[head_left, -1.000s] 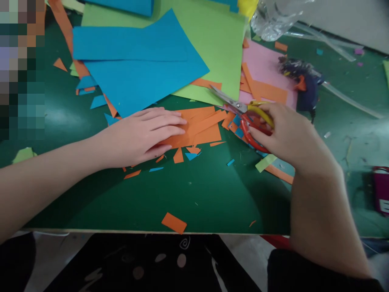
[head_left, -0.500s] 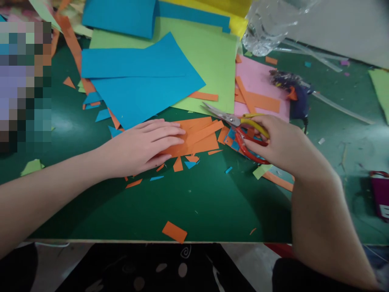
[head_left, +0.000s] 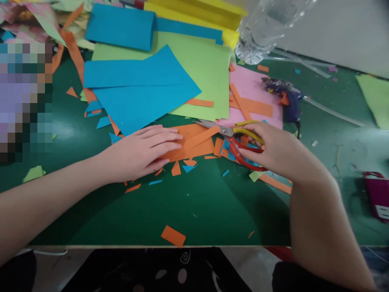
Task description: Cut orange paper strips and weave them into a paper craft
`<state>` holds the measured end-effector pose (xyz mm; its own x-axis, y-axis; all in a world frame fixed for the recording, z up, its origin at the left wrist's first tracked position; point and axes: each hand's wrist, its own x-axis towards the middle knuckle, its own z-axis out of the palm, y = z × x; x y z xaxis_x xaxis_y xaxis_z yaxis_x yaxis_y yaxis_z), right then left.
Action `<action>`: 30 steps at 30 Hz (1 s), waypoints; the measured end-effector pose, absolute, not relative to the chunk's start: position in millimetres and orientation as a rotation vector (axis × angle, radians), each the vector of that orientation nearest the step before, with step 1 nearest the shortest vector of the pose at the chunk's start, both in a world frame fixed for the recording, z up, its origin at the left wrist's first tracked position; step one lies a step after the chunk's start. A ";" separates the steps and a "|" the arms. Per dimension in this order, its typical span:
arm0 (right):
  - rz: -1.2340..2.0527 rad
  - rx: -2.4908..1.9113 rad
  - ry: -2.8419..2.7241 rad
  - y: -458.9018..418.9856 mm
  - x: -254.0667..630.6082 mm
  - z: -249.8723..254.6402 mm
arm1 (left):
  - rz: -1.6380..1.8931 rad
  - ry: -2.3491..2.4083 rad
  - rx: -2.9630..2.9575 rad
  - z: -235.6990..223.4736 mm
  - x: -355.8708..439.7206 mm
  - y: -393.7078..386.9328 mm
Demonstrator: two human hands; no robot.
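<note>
My left hand (head_left: 146, 152) lies flat with its fingers stretched over orange paper (head_left: 199, 148) on the green table. An orange strip (head_left: 202, 138) rests slantwise on that paper. Held in my right hand (head_left: 273, 148) are scissors (head_left: 226, 132) with one yellow and one red handle. Their blades point left, over the upper right part of the orange paper. Beneath the scissors' handles lies a blue and orange checked paper piece (head_left: 226, 148), partly hidden by my right hand. A large blue sheet (head_left: 136, 97) sits just beyond my left hand, on top of a light green sheet (head_left: 209, 77).
Orange and blue scraps (head_left: 176, 168) are scattered before my hands. At the right, a glue gun (head_left: 290, 103) lies partly on pink paper (head_left: 255, 83). A clear plastic bottle (head_left: 255, 40) stands behind, near yellow paper (head_left: 194, 12). A magenta object (head_left: 377, 196) is at the right edge.
The scissors have moved left relative to the orange paper, and their blades now reach over its upper edge. My left hand stays flat on the paper. The whole view has shifted slightly.
</note>
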<state>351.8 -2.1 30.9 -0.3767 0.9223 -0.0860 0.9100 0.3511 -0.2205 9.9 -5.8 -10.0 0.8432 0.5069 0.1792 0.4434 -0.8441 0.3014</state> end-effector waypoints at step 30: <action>0.059 -1.989 -2.088 10.0 360.3 14.2 | 0.445 0.874 2.904 -9.5 6.0 -5.0</action>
